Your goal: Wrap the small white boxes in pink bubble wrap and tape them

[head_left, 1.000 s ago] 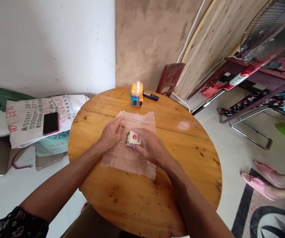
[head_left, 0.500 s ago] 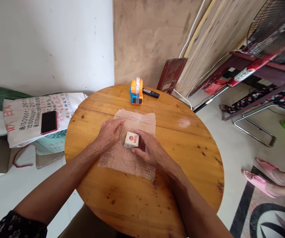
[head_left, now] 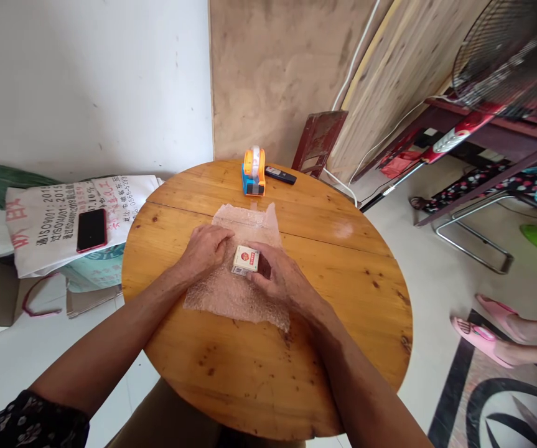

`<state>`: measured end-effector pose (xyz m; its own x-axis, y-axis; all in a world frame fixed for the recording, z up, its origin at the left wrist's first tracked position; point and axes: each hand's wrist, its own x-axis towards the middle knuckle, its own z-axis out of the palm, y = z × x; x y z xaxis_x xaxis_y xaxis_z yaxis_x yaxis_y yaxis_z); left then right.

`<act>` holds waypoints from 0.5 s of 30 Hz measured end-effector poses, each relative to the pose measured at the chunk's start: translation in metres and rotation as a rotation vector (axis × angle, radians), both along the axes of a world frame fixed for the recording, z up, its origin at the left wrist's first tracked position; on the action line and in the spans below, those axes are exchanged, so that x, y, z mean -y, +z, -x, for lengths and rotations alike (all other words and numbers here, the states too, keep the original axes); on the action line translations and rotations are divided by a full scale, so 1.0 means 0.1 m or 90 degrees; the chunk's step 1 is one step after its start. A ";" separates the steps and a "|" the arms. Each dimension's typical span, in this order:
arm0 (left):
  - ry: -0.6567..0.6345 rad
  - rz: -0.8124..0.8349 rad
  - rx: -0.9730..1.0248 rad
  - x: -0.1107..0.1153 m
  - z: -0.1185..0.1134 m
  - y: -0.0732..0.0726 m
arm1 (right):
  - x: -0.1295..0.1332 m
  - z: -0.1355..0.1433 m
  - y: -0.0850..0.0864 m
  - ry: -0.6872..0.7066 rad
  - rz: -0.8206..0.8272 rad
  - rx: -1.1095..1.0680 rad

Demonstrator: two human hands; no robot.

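**Small box being held on bubble wrap at a round wooden table**

Round and glossy, the knotty pine table (head_left: 343, 274) is being used as the work surface, with a white wall and a bare plywood panel behind it. A sheet of bubble wrap (head_left: 231, 298) is being kept spread near the middle of the table; it looks thin, soft and crinkly, and is judged very light and easily shifted. On it, a small box (head_left: 246, 260) of white and red card is being pinched between the closed-in fingers of the right hand (head_left: 280, 283). The box is judged light, stiff-edged and crushable, best taken by its short sides. The left hand (head_left: 205, 249) is being pressed flat on the wrap just beside the box, fingers slightly curled; nothing is being gripped by it.

At the far edge, an orange and blue tape dispenser (head_left: 253, 172) is being left standing, hard plastic and blocky, with a slim dark remote (head_left: 280, 176) just beside it. Off the table, a phone (head_left: 91, 229) is lying on a printed woven sack (head_left: 53, 218), and pink slippers (head_left: 480, 326) on another person's feet are being shown at the right.
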<state>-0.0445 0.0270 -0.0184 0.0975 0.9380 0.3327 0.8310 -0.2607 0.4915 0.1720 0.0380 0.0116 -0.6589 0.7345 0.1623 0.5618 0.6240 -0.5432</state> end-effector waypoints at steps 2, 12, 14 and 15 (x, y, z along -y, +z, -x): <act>-0.010 0.003 -0.007 0.00 0.01 0.01 | 0.00 0.00 0.00 0.006 0.002 0.009; -0.019 0.030 0.002 -0.01 0.01 0.01 | 0.03 -0.01 0.00 0.011 0.003 0.001; -0.015 0.031 0.002 0.04 0.02 0.11 | 0.02 -0.03 0.01 0.027 0.010 -0.008; -0.014 0.023 -0.002 0.10 0.03 0.19 | 0.02 -0.04 0.02 0.039 0.018 -0.023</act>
<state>-0.0474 0.0165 0.0006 0.1196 0.9468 0.2988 0.8269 -0.2616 0.4978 0.1761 0.0361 0.0132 -0.6969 0.6976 0.1661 0.5025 0.6403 -0.5809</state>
